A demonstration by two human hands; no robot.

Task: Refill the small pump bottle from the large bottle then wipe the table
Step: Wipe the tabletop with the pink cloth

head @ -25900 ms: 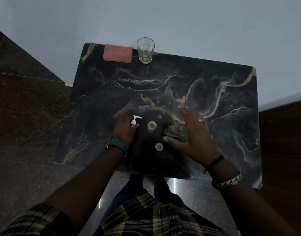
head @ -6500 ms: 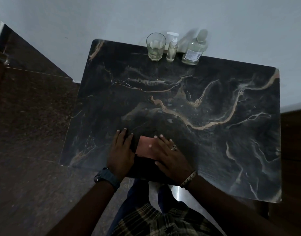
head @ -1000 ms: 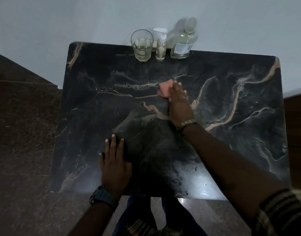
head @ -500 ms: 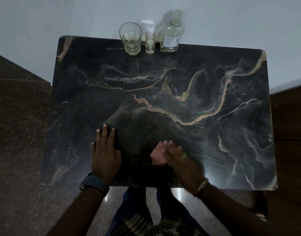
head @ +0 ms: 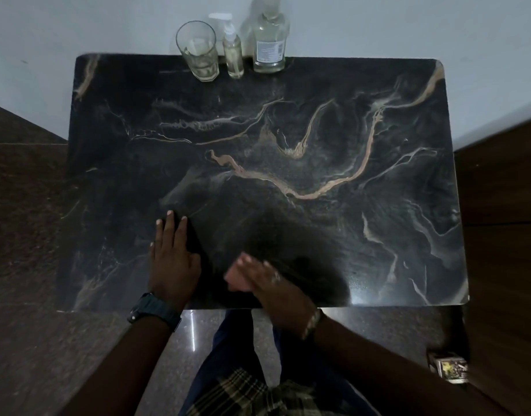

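Black marble with tan veins makes up the counter (head: 378,235), and three clear containers stand in a row along its 12 o'clock edge, against the wall. At the left of the row the glass (head: 198,52) holds a shallow layer of pale liquid at its bottom. Just beside it, in the middle, the pump bottle (head: 233,54) stands upright with its white pump on top, pale yellowish liquid filling its body. At the right the big bottle (head: 269,43) stands upright, labelled, with clear liquid showing in it; its top runs out of view.

Down at 6 o'clock, near the counter's front edge, the left hand (head: 172,259) lies flat, palm down, fingers straight and together, holding nothing. Just to its right the right hand (head: 270,283), blurred, presses a pink cloth (head: 237,277) under its fingers on the counter; the grip is loose and flat rather than curled. Both hands sit well apart from the bottles.
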